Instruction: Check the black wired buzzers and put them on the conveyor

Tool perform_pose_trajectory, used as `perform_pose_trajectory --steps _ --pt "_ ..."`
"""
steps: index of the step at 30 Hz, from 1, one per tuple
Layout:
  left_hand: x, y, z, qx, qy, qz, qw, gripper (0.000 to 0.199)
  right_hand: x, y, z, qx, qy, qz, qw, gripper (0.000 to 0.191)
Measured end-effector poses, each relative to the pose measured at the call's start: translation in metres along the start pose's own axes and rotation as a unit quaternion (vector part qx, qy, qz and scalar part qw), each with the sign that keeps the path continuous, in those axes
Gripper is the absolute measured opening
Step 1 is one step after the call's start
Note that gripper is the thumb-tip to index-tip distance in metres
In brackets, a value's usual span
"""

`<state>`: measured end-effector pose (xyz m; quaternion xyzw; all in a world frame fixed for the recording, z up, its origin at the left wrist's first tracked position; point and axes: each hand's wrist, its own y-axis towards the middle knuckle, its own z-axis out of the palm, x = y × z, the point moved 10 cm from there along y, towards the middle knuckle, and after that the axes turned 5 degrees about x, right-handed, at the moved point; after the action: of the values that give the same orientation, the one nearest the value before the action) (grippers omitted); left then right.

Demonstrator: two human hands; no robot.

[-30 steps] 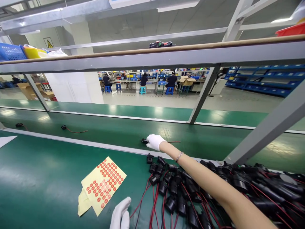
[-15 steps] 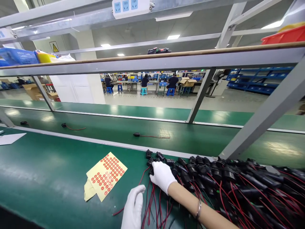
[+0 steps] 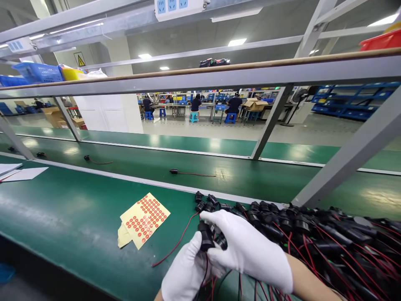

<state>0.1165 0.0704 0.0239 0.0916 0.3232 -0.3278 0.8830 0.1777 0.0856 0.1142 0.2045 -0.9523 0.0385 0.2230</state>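
In white gloves, both of my hands meet at the near edge of the pile. A black cylindrical wired part (image 3: pixel 206 236) is held between them. My left hand (image 3: pixel 186 269) is closed on its lower end, thumb against its side. My right hand (image 3: pixel 247 242) curls over it from the right, fingertips at its top. More dark plastic shows between the right fingers; I cannot tell if it is a separate piece. Behind and right lies a heap of similar black parts (image 3: pixel 302 225) with red and black wires. A sheet of red round stickers (image 3: pixel 145 219) lies left of my hands.
Beyond a pale rail, the green belt (image 3: pixel 140 165) carries several spaced-out wired parts (image 3: pixel 173 171). A slanted grey post (image 3: pixel 344 154) rises at right, under an overhead shelf (image 3: pixel 194 81). White papers (image 3: pixel 26 174) lie at far left. People sit at benches in the background.
My right hand has come back from the pile toward me with a black part. My left hand has moved up to meet it and closed on the part. The view has shifted slightly.
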Motion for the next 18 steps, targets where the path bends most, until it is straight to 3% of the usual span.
perform_pose_trajectory --steps 2,5,15,18 --pt "0.014 0.001 0.012 0.022 -0.137 -0.054 0.989 0.053 -0.01 -0.006 -0.002 -0.002 0.089 -0.007 0.996 0.067" --pt "0.026 -0.004 0.024 0.045 -0.219 -0.121 0.967 0.054 -0.03 -0.012 -0.003 -0.027 0.166 0.001 0.986 0.059" --pt "0.033 -0.004 0.026 0.025 -0.232 -0.137 0.963 0.055 -0.035 -0.025 0.016 -0.005 0.204 -0.001 0.979 0.049" --pt "0.023 -0.003 0.023 0.029 -0.173 -0.09 0.98 0.056 -0.028 -0.025 0.018 0.019 0.242 -0.002 0.97 0.051"
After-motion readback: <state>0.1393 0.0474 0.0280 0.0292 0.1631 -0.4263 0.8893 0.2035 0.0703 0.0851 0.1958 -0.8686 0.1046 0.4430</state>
